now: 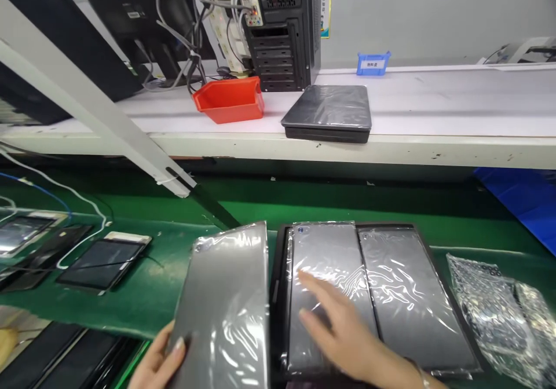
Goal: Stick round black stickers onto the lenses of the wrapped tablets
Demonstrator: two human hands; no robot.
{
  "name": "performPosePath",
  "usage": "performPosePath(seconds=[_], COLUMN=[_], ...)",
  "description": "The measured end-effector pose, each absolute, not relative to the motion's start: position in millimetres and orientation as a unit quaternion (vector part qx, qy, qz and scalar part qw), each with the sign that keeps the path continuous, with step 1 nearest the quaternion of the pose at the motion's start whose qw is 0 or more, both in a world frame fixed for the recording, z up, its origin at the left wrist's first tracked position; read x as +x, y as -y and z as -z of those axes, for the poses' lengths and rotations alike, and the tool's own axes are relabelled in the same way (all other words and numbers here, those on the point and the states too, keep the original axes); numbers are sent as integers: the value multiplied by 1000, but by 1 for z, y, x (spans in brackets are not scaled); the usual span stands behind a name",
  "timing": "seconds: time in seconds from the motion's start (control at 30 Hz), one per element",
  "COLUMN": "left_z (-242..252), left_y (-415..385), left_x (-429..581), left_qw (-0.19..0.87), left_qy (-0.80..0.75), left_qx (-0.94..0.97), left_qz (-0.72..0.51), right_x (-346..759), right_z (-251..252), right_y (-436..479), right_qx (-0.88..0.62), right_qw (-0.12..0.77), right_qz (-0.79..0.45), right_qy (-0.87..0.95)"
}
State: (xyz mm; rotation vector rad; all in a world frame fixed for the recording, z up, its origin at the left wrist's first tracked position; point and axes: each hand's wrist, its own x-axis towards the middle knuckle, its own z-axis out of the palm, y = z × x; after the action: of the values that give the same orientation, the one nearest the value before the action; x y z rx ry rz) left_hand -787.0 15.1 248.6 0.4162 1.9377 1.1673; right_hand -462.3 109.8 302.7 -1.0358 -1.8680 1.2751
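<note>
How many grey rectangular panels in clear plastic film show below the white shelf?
3: one grey panel in the left hand; a left panel and a right panel side by side in the black rectangular tray. More could be hidden underneath.

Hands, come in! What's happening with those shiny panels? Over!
Left hand holding one plastic-wrapped panel. Right hand open above the left-side panel in the black tray, contact unclear. Right hand partly blocking view of that panel. Over.
</note>
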Motion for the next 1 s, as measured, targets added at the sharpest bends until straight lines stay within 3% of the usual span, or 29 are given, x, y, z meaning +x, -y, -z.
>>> performPosePath(seconds=[0.1, 0.17, 0.3, 0.47, 0.67, 0.9, 1.0], left_z=[-260, -255, -212, -157, -135, -165, -199], left_y=[-32, -46, -74, -83, -67, -86, -89], left_x=[-833, -856, -882, -885, -896, -887, -832], left_qw=[339, 347, 390, 426, 448, 252, 144], left_qy=[-772, -781, -765, -758, -762, -894, -904], left_qx=[217, 240, 216, 186, 154, 231, 312], left_qz=[-492, -461, -465, -457, -442, -289, -255], right_x=[-420, -397, -388, -404, -403, -419, -429], right_z=[-276, -256, -232, -232, -228, -246, -255], right_y=[-121, -125, -121, -114, -115, -110, -107], right_qx=[-595, -677, -656, -679, -684, -640, -606], right_qw=[347, 267, 180, 200, 234, 393, 390], right_qz=[-268, -220, -299, -296, -342, -394, -497], right_qy=[674, 650, 669, 642, 600, 529, 484])
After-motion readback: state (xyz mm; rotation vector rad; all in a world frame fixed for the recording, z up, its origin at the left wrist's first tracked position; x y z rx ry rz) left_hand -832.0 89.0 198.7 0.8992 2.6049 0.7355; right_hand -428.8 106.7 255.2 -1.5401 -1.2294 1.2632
